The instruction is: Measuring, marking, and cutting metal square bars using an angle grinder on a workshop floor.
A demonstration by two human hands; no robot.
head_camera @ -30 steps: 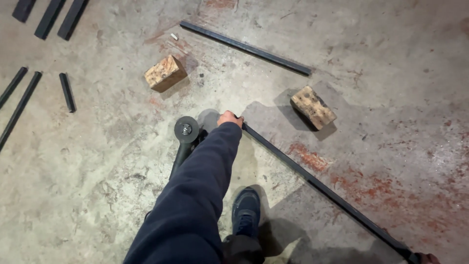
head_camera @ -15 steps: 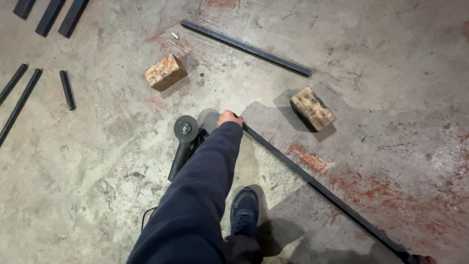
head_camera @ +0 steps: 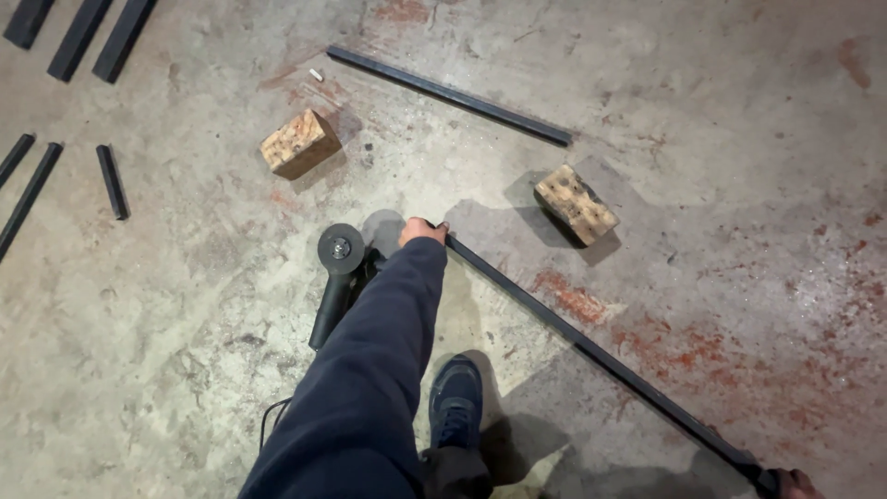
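A: Down low, nearest us, a dark blue shoe [head_camera: 455, 407] stands on the concrete floor [head_camera: 166, 370], just on the near side of the long black steel bar [head_camera: 591, 351].

B: And that bar's held at both ends. The left hand [head_camera: 421, 230], dark sleeve reaching out, has its fingers curled shut around the far end. The right hand [head_camera: 796, 483] sits at the near end by the frame's bottom edge; only knuckles show, so I cannot tell how tightly it grips.

A: Just left of the bar's far end lies a black angle grinder [head_camera: 335, 277], its cable trailing back toward us.

B: Beyond the bar, 2 wooden blocks: 1 [head_camera: 576, 203] just past it, the other [head_camera: 297, 143] further left. Between them, open floor.

A: Past the blocks, a second black bar [head_camera: 448, 94] lies flat. Far left of the grinder, short black offcuts [head_camera: 112, 180] are scattered near the frame's edge.
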